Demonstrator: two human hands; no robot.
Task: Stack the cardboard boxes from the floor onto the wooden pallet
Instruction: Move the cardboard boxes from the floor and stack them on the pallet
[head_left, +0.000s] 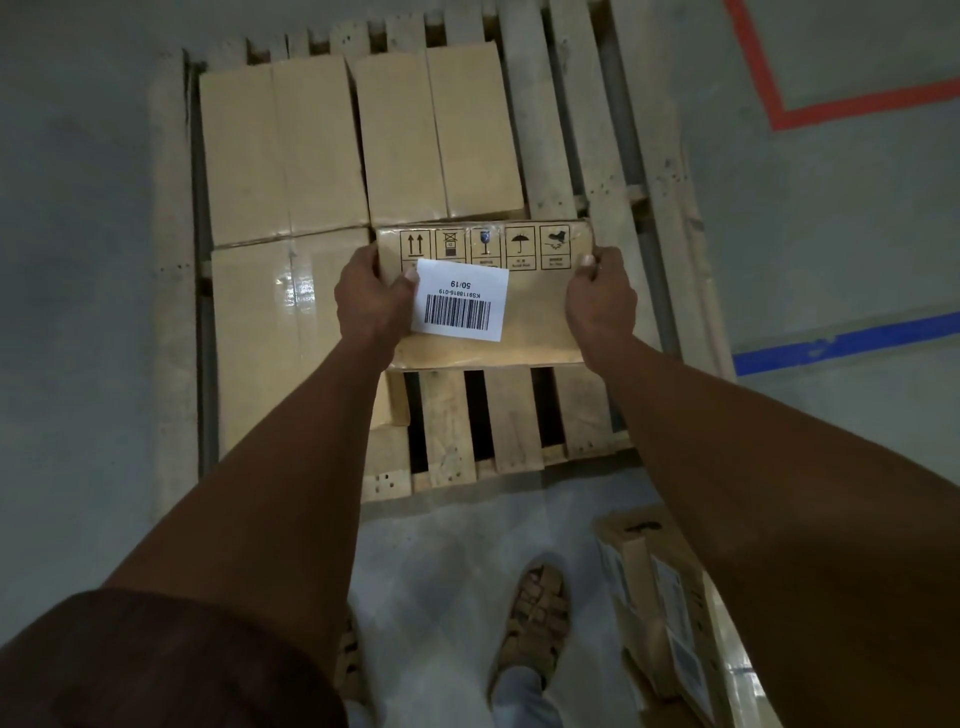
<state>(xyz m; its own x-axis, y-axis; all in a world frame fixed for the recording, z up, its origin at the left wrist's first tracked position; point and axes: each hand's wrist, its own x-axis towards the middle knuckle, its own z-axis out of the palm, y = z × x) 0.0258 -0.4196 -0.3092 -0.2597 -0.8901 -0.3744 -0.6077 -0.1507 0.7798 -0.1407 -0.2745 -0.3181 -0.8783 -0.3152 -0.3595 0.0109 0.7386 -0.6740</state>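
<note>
You hold the cardboard box with the white sticker over the near right of the wooden pallet, your left hand and right hand gripping its two sides, just beside the three boxes already lying there.

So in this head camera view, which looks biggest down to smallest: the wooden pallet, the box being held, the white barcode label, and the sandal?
1. Wooden pallet, clearly the largest.
2. Held box, gripped by the left hand and right hand.
3. Sandal and white barcode label: these look alike, and the sandal sits nearer the camera, so I won't rank them.
</note>
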